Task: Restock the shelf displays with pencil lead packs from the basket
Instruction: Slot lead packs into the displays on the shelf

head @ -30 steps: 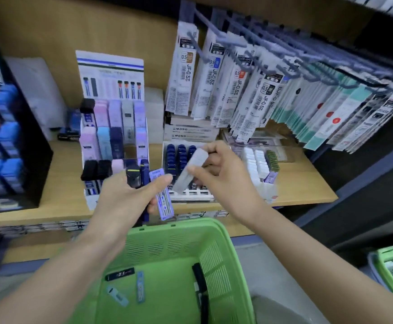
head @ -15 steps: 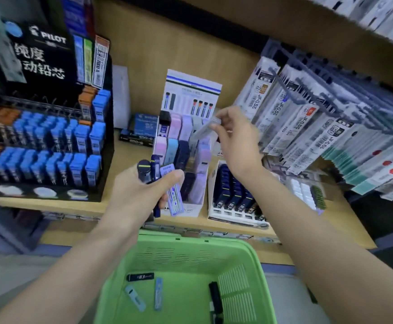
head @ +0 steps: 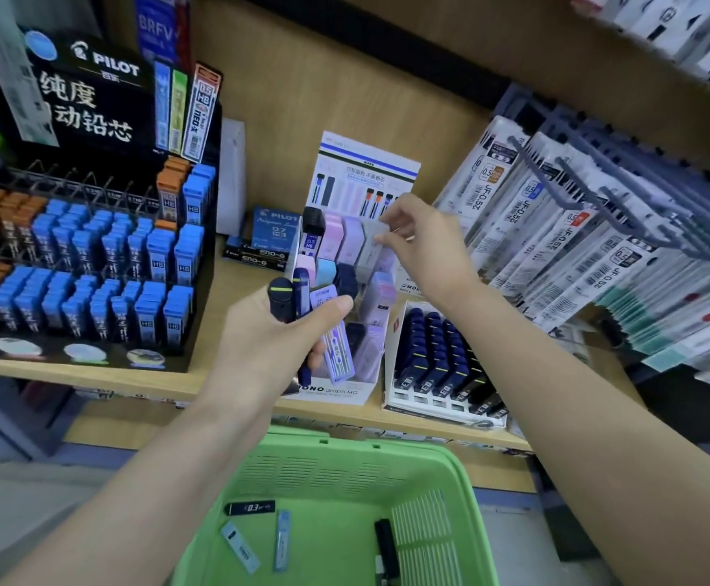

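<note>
At the tiered display (head: 332,393), right hand (head: 425,247): pinches pale pack (head: 373,247); seat it upright in a back-row slot.
Left hand (head: 268,344): grips spare packs (head: 301,298); hold them aside.

One view only: head cam is sitting above and behind the left hand (head: 268,340) and right hand (head: 425,243), facing forward and down, wide-angle. It's shooting close in: both hands are filling mid-frame, shelf (head: 133,380) is running just beyond them, basket (head: 323,471) is lying below them, nearest the lens.
</note>
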Demonstrator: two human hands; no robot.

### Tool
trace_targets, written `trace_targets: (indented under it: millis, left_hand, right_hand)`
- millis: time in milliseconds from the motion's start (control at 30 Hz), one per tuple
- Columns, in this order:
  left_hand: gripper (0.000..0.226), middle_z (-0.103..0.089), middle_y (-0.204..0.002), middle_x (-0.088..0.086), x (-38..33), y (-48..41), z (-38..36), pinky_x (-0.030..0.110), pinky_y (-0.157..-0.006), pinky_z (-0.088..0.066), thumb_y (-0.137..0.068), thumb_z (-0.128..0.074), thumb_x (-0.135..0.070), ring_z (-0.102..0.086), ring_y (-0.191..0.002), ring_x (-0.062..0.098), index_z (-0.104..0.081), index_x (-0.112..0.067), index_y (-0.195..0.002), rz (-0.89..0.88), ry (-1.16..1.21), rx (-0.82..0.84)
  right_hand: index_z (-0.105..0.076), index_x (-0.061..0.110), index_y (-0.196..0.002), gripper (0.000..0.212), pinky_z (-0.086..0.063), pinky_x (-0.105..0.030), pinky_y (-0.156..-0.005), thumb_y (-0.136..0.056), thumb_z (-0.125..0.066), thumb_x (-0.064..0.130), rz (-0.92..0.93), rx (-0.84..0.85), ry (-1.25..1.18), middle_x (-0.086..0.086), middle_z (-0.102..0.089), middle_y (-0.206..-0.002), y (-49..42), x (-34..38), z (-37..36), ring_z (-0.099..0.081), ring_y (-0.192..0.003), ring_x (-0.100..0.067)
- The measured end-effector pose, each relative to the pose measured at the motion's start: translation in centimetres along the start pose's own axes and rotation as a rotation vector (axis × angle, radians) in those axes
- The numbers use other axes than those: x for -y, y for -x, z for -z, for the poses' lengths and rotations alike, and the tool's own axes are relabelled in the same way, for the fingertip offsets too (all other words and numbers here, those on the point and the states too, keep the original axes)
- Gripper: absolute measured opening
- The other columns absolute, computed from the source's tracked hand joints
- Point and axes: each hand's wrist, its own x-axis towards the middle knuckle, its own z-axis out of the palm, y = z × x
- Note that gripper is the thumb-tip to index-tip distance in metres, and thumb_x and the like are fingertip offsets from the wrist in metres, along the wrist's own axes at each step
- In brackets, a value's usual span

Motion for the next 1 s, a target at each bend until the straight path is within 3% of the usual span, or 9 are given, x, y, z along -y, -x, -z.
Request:
trace_targets:
  millis: [167, 300, 433, 500, 567, 667, 833, 933, 1000]
  left_hand:
    - [0.023, -0.045, -0.042, -0.005, -0.1, -0.3, 0.1, 0.017, -0.039, -0.032, -0.079, -0.073, -0.017, -0.038, -0.037, 0.01, -0.055, -0.016, -0.065, 0.0, 0.037, 0.015]
    - [0.026, -0.044, -0.041, -0.005, -0.3, -0.4, 0.2, 0.015, -0.038, -0.033, -0.08, -0.072, -0.015, -0.037, -0.036, 0.009, -0.052, -0.016, -0.063, -0.013, 0.051, 0.015]
    - [0.019, -0.045, -0.043, -0.005, -0.4, -0.7, 0.4, 0.016, -0.041, -0.036, -0.08, -0.072, -0.017, -0.038, -0.038, 0.009, -0.058, -0.016, -0.067, 0.001, 0.076, 0.012]
    - [0.016, -0.046, -0.043, -0.005, -0.5, -0.8, 0.5, 0.016, -0.042, -0.036, -0.081, -0.071, -0.018, -0.038, -0.038, 0.008, -0.061, -0.018, -0.069, -0.003, 0.075, 0.013]
    - [0.014, -0.047, -0.043, -0.005, -0.7, -0.9, 0.6, 0.015, -0.042, -0.037, -0.081, -0.071, -0.019, -0.038, -0.038, 0.008, -0.061, -0.016, -0.071, -0.007, 0.078, 0.008]
    - [0.017, -0.047, -0.043, -0.005, -0.7, -1.0, 0.8, 0.013, -0.042, -0.037, -0.081, -0.071, -0.019, -0.039, -0.038, 0.007, -0.058, -0.012, -0.072, 0.004, 0.098, -0.015]
    - [0.019, -0.048, -0.043, -0.006, -0.5, -1.1, 0.8, 0.016, -0.039, -0.038, -0.082, -0.07, -0.018, -0.04, -0.038, 0.007, -0.057, -0.015, -0.068, -0.025, 0.051, -0.001]
    - [0.014, -0.049, -0.044, -0.007, -0.5, -1.0, 0.8, 0.016, -0.04, -0.038, -0.081, -0.07, -0.016, -0.041, -0.04, 0.005, -0.06, -0.015, -0.072, -0.039, 0.007, 0.021]
    - [0.005, -0.052, -0.047, -0.008, -0.6, -0.8, 0.5, 0.015, -0.041, -0.038, -0.081, -0.07, -0.014, -0.042, -0.042, 0.005, -0.065, -0.014, -0.079, -0.021, 0.031, 0.057]
  right_hand:
    - [-0.059, 0.014, -0.086, 0.009, -0.054, -0.028, -0.076, -0.086, -0.066, 0.009, -0.065, -0.012, -0.084, -0.002, -0.062, -0.087, -0.2, 0.0, -0.5, -0.061, -0.08, -0.016]
    - [-0.066, 0.008, -0.087, 0.003, -0.043, -0.009, -0.069, -0.086, -0.067, 0.011, 0.031, -0.016, 0.055, -0.003, -0.057, -0.094, 0.0, -0.6, -0.9, -0.055, -0.077, -0.01]
    - [-0.072, 0.002, -0.095, 0.014, -0.053, -0.039, -0.066, -0.087, -0.066, 0.013, 0.19, -0.105, 0.224, -0.006, -0.056, -0.086, 0.7, -1.2, -1.2, -0.054, -0.072, -0.017]
    - [-0.071, 0.002, -0.097, 0.017, -0.051, -0.038, -0.06, -0.091, -0.061, 0.014, 0.232, -0.147, 0.265, -0.008, -0.056, -0.084, 1.3, -0.8, -1.3, -0.053, -0.072, -0.02]
    - [-0.068, 0.004, -0.103, 0.021, -0.047, -0.032, -0.066, -0.096, -0.052, 0.016, 0.172, -0.165, 0.141, -0.001, -0.054, -0.088, 2.3, 0.5, -1.1, -0.052, -0.076, -0.015]
    - [-0.067, 0.006, -0.097, 0.029, -0.048, -0.025, -0.07, -0.1, -0.043, 0.022, -0.029, 0.017, -0.182, 0.0, -0.064, -0.083, 4.9, 2.9, -0.8, -0.06, -0.074, -0.013]
    - [-0.065, 0.012, -0.092, 0.046, -0.054, -0.031, -0.084, -0.101, -0.028, 0.037, -0.302, 0.614, -0.67, -0.006, -0.069, -0.087, 8.6, 5.6, -0.5, -0.065, -0.078, -0.019]
    - [-0.061, 0.02, -0.088, 0.031, -0.052, -0.019, -0.069, -0.099, -0.035, 0.033, -0.376, 0.636, -0.884, -0.001, -0.056, -0.078, 9.6, 5.8, -0.3, -0.053, -0.067, -0.009]
    - [-0.059, 0.025, -0.089, 0.028, -0.04, -0.015, -0.063, -0.1, -0.034, 0.031, -0.396, 0.548, -0.828, 0.003, -0.046, -0.075, 10.1, 5.3, 0.0, -0.042, -0.063, -0.006]
